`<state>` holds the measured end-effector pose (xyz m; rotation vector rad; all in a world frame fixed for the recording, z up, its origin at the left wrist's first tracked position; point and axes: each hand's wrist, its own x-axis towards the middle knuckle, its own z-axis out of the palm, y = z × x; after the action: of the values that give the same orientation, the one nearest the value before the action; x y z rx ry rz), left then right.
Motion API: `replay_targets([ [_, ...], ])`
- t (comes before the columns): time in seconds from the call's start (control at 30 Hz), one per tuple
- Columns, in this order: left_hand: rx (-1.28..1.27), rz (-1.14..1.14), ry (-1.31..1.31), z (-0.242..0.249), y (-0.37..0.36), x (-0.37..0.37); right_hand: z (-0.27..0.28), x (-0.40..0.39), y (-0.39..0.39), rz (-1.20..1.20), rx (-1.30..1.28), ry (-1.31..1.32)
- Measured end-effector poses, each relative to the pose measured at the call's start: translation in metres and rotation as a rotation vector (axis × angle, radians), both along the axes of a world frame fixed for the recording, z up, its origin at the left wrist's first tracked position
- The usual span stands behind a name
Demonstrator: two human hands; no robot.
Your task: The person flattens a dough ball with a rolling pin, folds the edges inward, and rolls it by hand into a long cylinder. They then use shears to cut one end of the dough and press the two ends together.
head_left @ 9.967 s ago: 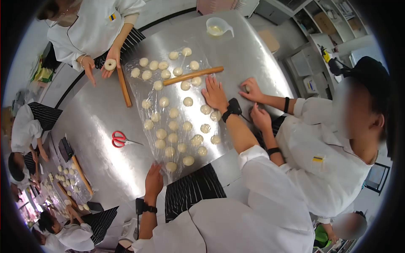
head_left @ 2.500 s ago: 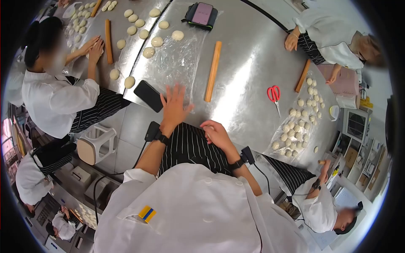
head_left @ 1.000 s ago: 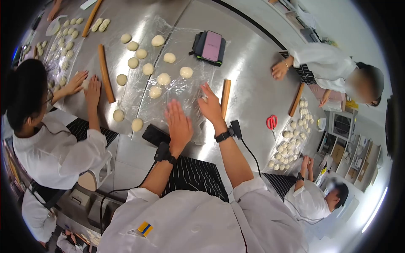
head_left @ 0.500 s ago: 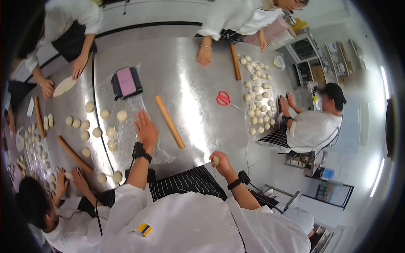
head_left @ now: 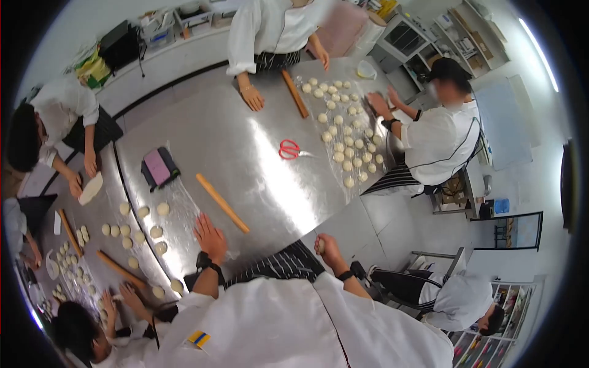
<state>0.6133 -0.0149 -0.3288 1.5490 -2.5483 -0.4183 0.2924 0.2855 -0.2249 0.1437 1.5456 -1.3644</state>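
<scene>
On the plastic film near the table's front edge, my left hand [head_left: 210,238] lies flat with its fingers spread and holds nothing. My right hand [head_left: 329,248] is closed round a small dough ball [head_left: 321,246], just off the table's edge. A wooden rolling pin [head_left: 222,203] rests diagonally on the steel table [head_left: 245,159], beyond my left hand and a little to its right. Several dough balls, one of them [head_left: 161,248] close to my left hand, sit to its left. Red-handled scissors [head_left: 289,149] lie farther back on the right.
A pink-topped case [head_left: 160,167] lies at the left. Many dough balls [head_left: 348,152] cover film on the right, beside a person in white [head_left: 442,141]. One person stands across the table, others work at the left, and another is at the lower right.
The view has turned and shifted, so the table and things on it appear displaced. My left hand still lies flat, and my right hand still holds the dough. The person across now rests a hand on the table.
</scene>
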Motion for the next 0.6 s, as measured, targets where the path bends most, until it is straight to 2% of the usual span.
replay_targets([
  [0.17,-0.018,-0.064,-0.095,0.019,0.002,0.011,0.025,-0.033,-0.045,0.243,0.067,0.102],
  [0.23,-0.006,-0.004,-0.101,0.032,0.007,0.005,0.023,-0.046,-0.066,0.32,0.113,0.144],
  [0.27,-0.006,0.035,-0.089,0.038,0.011,-0.001,0.019,-0.055,-0.074,0.494,0.125,0.28],
  [0.3,0.08,0.093,0.079,0.045,0.015,-0.015,0.014,-0.062,-0.083,0.665,0.13,0.415],
  [0.33,0.085,0.11,0.066,0.054,0.024,-0.029,0.01,-0.067,-0.094,0.682,0.128,0.402],
  [0.4,0.198,-0.037,0.219,0.072,0.033,-0.076,0.001,-0.078,-0.126,0.723,0.044,0.107],
  [0.43,0.111,-0.018,0.132,0.104,0.036,-0.112,0.013,-0.079,-0.147,0.79,0.03,0.111],
  [0.47,0.107,-0.014,0.127,0.104,0.031,-0.133,0.009,-0.083,-0.164,0.793,0.024,0.108],
  [0.53,-0.167,0.153,-0.008,0.096,0.025,-0.164,-0.005,-0.091,-0.181,1.03,-0.044,0.186],
  [0.57,-0.156,0.139,-0.013,0.088,0.018,-0.172,-0.018,-0.093,-0.184,1.018,-0.035,0.176],
  [0.6,-0.018,0.095,0.193,0.076,0.004,-0.179,-0.036,-0.097,-0.19,1.079,-0.117,0.47],
])
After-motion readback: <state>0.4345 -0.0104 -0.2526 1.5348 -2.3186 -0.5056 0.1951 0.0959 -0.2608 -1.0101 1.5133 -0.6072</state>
